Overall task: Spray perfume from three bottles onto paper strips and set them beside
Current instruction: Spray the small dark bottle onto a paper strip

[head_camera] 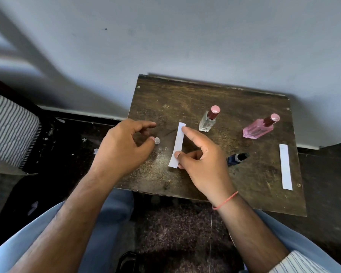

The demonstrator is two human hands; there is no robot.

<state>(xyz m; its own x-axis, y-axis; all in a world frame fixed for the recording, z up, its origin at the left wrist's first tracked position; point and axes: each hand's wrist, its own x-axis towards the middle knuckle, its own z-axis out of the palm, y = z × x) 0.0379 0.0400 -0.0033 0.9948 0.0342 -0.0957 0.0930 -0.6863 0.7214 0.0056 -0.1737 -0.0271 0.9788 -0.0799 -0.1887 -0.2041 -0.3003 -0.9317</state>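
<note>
My right hand pinches a white paper strip over the middle of the dark wooden table, with the index tip at its far end and the thumb near its lower end. My left hand hovers to the left with loosely curled fingers, its thumb tip right beside a small clear cap standing on the table. A dark blue bottle lies just right of my right hand, partly hidden by it. A clear bottle with a pink cap and a pink bottle stand further back.
A second white paper strip lies flat near the table's right edge. The table stands against a pale wall. A striped cushion is on the left and a dark rug lies below the table's front edge.
</note>
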